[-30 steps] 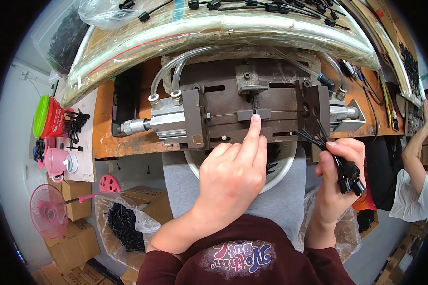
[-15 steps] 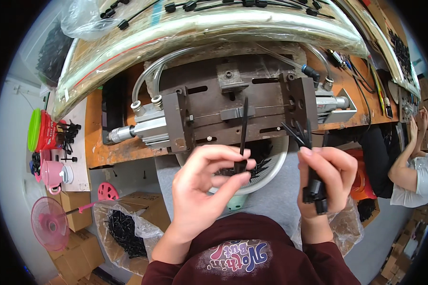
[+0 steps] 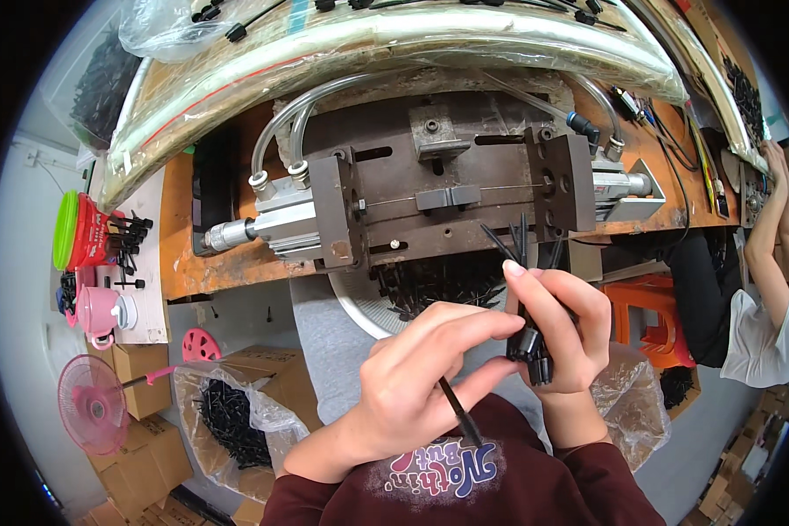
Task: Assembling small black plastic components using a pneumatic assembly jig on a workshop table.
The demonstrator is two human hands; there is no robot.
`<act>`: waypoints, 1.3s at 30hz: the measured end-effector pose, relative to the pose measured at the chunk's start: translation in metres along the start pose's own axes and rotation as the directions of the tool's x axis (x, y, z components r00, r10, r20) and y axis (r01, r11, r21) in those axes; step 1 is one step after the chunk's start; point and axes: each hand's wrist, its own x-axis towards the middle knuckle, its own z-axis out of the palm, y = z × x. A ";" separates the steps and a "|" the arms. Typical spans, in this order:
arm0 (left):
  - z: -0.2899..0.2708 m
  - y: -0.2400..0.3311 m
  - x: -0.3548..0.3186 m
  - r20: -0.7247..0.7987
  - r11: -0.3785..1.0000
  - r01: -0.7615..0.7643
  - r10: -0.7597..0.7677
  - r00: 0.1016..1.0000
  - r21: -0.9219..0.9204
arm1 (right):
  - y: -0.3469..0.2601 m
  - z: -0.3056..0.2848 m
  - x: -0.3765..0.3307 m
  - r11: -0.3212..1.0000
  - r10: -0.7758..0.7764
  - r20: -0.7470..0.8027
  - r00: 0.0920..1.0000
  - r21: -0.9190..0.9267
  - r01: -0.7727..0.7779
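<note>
My left hand (image 3: pixel 425 373) is closed around a black plastic rod (image 3: pixel 458 410), which slants down out of its palm toward my shirt. Its thumb and forefinger reach across to the thick heads of a bundle of black plastic rods (image 3: pixel 529 351). That bundle is gripped in my right hand (image 3: pixel 570 329), with thin tips pointing up and away and the heads down by the palm. Beneath both hands, a white basket (image 3: pixel 352 302) on my lap holds many similar black rods (image 3: pixel 447 285).
A dark metal fixture (image 3: pixel 386 237) with air cylinders (image 3: pixel 285 223) on either side stands on the wooden bench (image 3: pixel 210 272). A pink fan (image 3: pixel 94 403) and a plastic-lined box of black parts (image 3: pixel 232 430) are at left. Another person's arm (image 3: pixel 767 228) shows at right, near an orange stool (image 3: pixel 649 320).
My left hand has moved right to the bundle, and its rod now points down rather than up. My right hand has come inward to the left. The other person's arm has risen.
</note>
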 end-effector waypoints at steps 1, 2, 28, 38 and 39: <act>0.001 0.000 -0.001 -0.019 1.000 0.008 -0.008 1.000 0.003 | 0.001 0.002 0.000 1.000 -0.003 -0.005 1.000 0.008 0.003; 0.000 -0.001 0.000 -0.027 0.998 -0.041 0.042 0.999 0.043 | 0.003 0.003 0.000 1.000 -0.007 -0.010 1.000 0.014 0.007; -0.002 -0.024 0.027 0.101 0.603 -0.139 0.095 0.990 0.785 | 0.009 -0.022 0.005 0.957 0.265 -0.067 0.962 0.137 -0.254; 0.004 -0.023 0.020 0.025 0.737 -0.197 0.238 0.971 0.647 | 0.013 -0.010 0.005 0.892 0.406 -0.135 0.904 0.275 -0.360; 0.006 -0.019 0.013 0.030 0.755 -0.246 0.287 0.957 0.608 | 0.008 -0.007 0.003 0.756 0.577 -0.098 0.811 0.439 -0.486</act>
